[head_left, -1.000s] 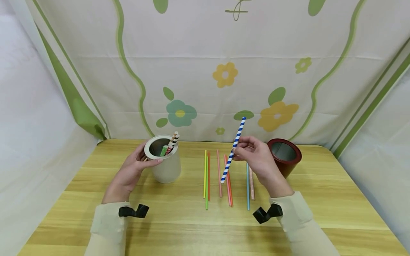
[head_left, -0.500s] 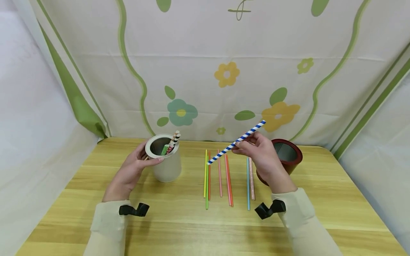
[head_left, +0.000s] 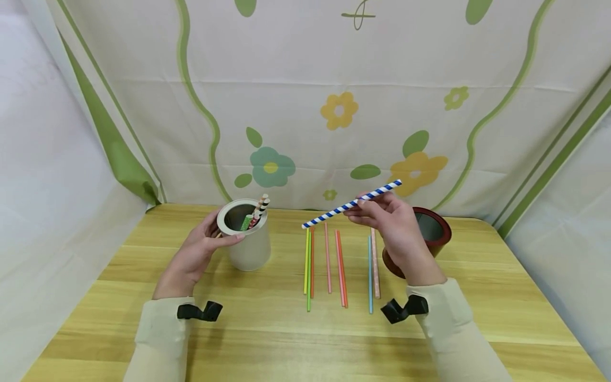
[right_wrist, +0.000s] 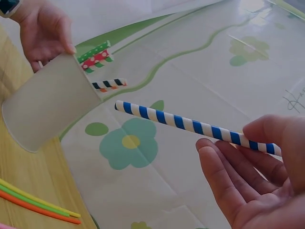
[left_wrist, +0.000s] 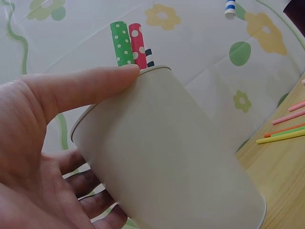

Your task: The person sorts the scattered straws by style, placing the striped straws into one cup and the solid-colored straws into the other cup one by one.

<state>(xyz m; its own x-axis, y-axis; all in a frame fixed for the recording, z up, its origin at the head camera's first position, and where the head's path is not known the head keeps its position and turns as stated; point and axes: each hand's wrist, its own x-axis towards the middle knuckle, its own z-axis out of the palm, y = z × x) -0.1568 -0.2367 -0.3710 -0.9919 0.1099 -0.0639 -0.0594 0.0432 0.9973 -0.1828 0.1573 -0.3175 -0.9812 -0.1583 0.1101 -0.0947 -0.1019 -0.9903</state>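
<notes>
My left hand [head_left: 193, 254] grips a white cylindrical can [head_left: 248, 249] at the left, thumb along its rim and fingers behind its side. Several patterned paper straws stand in the can: a green dotted straw [left_wrist: 121, 44], a red dotted straw [left_wrist: 137, 45] and a black-and-white striped straw [right_wrist: 109, 84] among them. My right hand [head_left: 396, 228] pinches a blue-and-white striped paper straw [head_left: 334, 211] between thumb and fingers. That straw slants above the table, its lower end pointing left at the can and apart from it.
Several thin plain straws lie on the wooden table between the hands, such as a yellow straw [head_left: 306, 265] and a blue straw [head_left: 369, 276], beside a pink dotted straw [head_left: 375, 270]. A dark red can [head_left: 436, 246] stands behind my right hand. A flowered cloth [head_left: 296, 106] hangs at the back.
My right hand has tipped the blue-and-white straw from steep to nearly flat, its lower end swinging left and up, while the hand shifted slightly right. My left hand and the can stay nearly still.
</notes>
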